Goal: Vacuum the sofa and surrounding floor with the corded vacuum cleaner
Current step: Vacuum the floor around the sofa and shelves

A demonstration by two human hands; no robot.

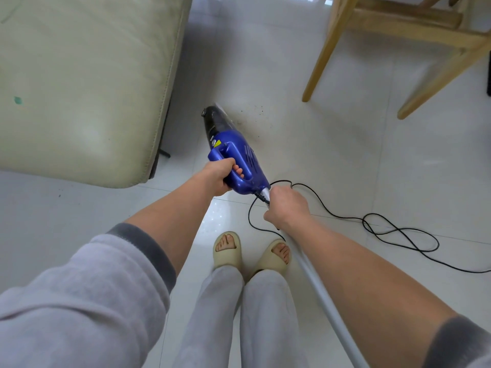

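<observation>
A blue vacuum cleaner [240,155] with a dark dust cup points down at the white tiled floor [332,155], its nozzle near a patch of dark crumbs [252,112]. My left hand [219,177] grips the blue loop handle. My right hand [287,205] grips the grey-white tube [316,288] just behind the body, where the black cord [393,232] comes out. The cream sofa [79,83] fills the upper left, its corner just left of the vacuum.
The cord lies in loose loops on the floor to my right and runs off the right edge. A wooden chair [398,35] stands at the upper right. My feet in beige slippers [227,251] are below the vacuum.
</observation>
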